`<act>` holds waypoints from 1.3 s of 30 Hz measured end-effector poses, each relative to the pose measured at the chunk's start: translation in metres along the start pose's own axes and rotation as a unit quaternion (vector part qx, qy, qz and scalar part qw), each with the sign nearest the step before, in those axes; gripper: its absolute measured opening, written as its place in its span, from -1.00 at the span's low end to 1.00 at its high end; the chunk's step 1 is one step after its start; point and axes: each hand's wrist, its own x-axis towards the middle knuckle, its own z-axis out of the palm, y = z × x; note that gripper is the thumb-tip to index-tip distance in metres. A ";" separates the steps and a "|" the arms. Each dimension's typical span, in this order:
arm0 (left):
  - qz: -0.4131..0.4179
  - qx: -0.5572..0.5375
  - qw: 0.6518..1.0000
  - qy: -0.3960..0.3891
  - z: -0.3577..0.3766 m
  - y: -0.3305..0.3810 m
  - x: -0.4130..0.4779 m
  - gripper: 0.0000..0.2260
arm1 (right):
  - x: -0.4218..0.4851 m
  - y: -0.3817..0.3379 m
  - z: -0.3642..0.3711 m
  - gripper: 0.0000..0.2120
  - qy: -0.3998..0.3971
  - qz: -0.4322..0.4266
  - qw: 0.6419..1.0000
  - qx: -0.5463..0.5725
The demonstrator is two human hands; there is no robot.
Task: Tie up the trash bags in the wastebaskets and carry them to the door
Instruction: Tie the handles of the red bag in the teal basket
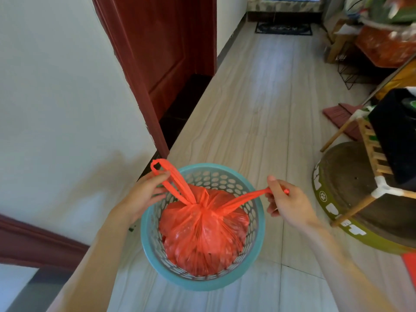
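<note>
Knot step: pull both handles outward evenly and low so the knot cinches at the neck without tearing film. Left hand (144,194) pinches one handle loop, right hand (290,202) pinches the other. Red-orange thin plastic trash bag (203,233) sits in the round teal perforated plastic wastebasket (155,262), between and below both hands.

One round teal perforated plastic wastebasket (202,285) counted, near left edge of pale wood-look floor (258,97). One red-orange plastic trash bag (202,239) counted inside it. Two twisted bag handles counted: left handle (177,183) pinched by left hand (141,197), right handle (247,197) by right hand (290,203). Two bare hands counted. One dark red wooden door (166,48) counted at left edge. One dark patterned doormat (283,28) counted at far edge. One round brown scratch pad with olive-green rim (346,185) and one red-bristled broom (335,115) counted at right edge.
</note>
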 end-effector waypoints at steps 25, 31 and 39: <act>0.096 0.013 0.991 0.088 0.096 -0.014 -0.006 -0.56 | -0.024 -0.018 0.071 -0.52 -0.200 -0.042 0.977 0.066; 0.055 -0.123 0.990 0.051 0.095 -0.012 -0.004 -0.64 | -0.011 -0.016 0.081 -0.47 -0.140 -0.033 0.977 0.159; 0.063 -0.227 0.970 0.052 0.079 -0.001 0.003 -0.64 | -0.002 -0.024 0.078 -0.40 -0.091 -0.069 0.992 0.045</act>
